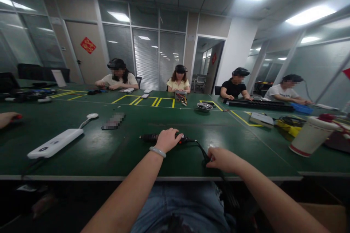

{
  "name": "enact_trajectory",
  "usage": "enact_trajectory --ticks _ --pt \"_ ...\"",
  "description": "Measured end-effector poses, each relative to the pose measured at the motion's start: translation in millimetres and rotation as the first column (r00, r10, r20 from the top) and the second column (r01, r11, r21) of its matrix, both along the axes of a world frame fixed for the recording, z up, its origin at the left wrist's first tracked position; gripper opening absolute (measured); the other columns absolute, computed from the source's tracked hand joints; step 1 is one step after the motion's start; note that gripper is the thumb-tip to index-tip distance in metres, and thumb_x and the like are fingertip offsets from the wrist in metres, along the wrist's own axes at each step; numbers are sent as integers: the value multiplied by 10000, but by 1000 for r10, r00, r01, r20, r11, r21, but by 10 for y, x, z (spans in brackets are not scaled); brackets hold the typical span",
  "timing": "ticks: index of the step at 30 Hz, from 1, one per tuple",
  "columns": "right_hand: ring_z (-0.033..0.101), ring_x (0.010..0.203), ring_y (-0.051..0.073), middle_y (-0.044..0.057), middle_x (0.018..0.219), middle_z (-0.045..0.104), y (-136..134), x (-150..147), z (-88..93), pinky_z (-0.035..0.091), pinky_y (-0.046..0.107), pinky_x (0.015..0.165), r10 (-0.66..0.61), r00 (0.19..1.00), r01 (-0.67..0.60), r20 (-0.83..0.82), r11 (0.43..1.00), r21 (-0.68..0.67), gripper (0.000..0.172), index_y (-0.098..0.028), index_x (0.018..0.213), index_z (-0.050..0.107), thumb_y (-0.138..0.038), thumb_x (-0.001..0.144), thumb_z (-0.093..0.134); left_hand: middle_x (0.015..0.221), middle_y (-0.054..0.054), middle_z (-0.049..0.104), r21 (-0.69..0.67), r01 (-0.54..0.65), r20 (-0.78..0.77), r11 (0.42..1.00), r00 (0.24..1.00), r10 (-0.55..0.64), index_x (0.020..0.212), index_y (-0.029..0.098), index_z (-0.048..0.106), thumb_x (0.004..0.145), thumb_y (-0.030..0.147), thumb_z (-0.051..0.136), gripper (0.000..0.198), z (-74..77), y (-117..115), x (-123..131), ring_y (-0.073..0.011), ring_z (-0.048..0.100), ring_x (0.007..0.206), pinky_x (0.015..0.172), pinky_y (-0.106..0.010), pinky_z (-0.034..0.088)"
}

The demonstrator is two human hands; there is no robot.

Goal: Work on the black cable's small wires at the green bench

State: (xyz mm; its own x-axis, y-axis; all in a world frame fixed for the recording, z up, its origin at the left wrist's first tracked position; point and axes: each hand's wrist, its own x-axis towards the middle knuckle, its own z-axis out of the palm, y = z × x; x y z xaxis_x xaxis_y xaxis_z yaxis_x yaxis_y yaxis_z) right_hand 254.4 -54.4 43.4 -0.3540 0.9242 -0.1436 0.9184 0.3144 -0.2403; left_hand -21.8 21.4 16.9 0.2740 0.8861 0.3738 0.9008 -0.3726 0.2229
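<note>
A black electric screwdriver (pixel 149 137) lies on its side on the green table, its tip pointing left. My left hand (pixel 168 140), with a pale bangle at the wrist, is closed over the tool's body, hiding its middle. A black cable (pixel 201 147) leaves the tool's right end and curves down toward me. Near the table's front edge, my right hand (pixel 224 158) pinches this cable, where a dark bunch of it shows at the fingertips.
On the left are a white power strip (pixel 57 143) and a phone (pixel 113 121); another person's hand (pixel 9 118) is beyond. A metal bowl (pixel 204 107) stands ahead. To the right is a white tumbler (pixel 311 134). Several people sit along the far side.
</note>
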Motion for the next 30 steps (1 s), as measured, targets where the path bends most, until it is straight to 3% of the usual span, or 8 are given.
enact_trajectory --ticks 3,8,11,14,17,21,25,30 --pt "608 731 205 82 830 671 -48 -79 -41 318 259 565 -38 999 38 -1 996 76 235 -177 861 629 -368 727 661 1100 -87 633 -24 17 8 1000 1000 -16 1170 220 614 878 687 275 646 17 -6 -18 -230 595 1000 831 -336 432" --pt "612 752 185 65 843 673 -85 -62 -44 332 251 598 -128 987 138 -93 984 116 239 -179 984 614 -281 769 599 1041 -82 602 -62 30 18 998 999 -29 1077 233 665 753 805 367 722 65 -33 -38 -226 604 923 772 -311 445" --pt "613 781 182 47 832 665 -115 -54 -31 344 247 630 -133 988 144 -79 980 141 162 -192 909 628 -246 760 596 1015 -79 598 -74 29 20 997 999 -28 969 225 687 723 806 418 686 98 -61 -37 -222 606 903 764 -302 438" --pt "606 789 183 62 882 646 -160 -131 -23 352 257 659 -152 988 153 -26 950 273 101 -187 850 632 -241 786 575 956 -54 637 -138 50 33 989 998 -46 957 242 660 714 787 467 627 129 -80 -36 -220 617 870 734 -297 428" --pt "606 758 178 85 905 635 -184 -245 -31 359 273 673 -191 981 168 30 921 352 172 -174 849 644 -220 862 479 901 -19 665 -191 80 56 978 996 -70 971 260 618 686 753 553 573 143 -93 -38 -214 624 831 684 -283 417" --pt "610 767 196 96 867 634 -138 -268 -48 368 278 667 -150 986 127 75 961 245 242 -167 825 684 -318 880 504 916 -12 659 -113 115 46 987 993 -111 975 247 587 660 687 647 544 139 -123 -19 -204 618 822 676 -281 419" --pt "591 755 181 81 906 628 -34 -182 -35 369 264 647 -8 1000 2 30 985 170 199 -174 785 703 -367 763 659 1015 -25 633 -19 207 5 978 978 -207 1035 244 584 702 581 686 485 148 -160 29 -204 607 913 785 -296 437" --pt "555 665 147 33 761 655 188 -204 0 373 246 613 48 950 -68 -308 996 -54 255 -182 833 719 -411 795 612 1133 -48 590 -30 226 -40 974 973 -227 1141 250 559 797 462 622 409 172 -208 108 -205 603 972 842 -306 445"
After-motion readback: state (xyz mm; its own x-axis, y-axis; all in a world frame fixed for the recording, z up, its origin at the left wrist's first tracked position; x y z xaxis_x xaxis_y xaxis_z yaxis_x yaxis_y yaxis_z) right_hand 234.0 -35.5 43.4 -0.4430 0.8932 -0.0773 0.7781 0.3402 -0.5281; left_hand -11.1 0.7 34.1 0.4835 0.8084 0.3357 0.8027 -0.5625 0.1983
